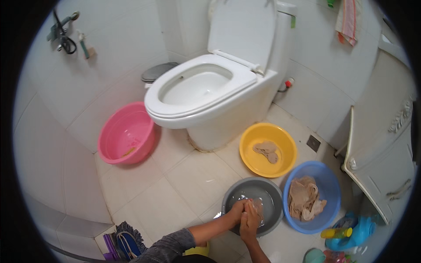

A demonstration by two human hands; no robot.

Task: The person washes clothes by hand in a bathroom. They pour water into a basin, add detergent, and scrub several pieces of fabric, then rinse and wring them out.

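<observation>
A grey plastic basin holding water stands on the floor before me. My left hand and my right hand are pressed together over it, palm to palm. Whether anything is between the palms is hidden. Beside the right fingers shows a brownish, see-through patch, either thin fabric or a reflection in the water. Touching the grey basin on the right is a blue basin with bunched beige fabric in it. Behind stands a yellow basin with a small beige fabric piece.
A white toilet with its lid raised stands ahead. Left of it is a pink basin. A mop head lies at the lower left. At right are a cabinet door, a yellow bottle and a blue plastic container.
</observation>
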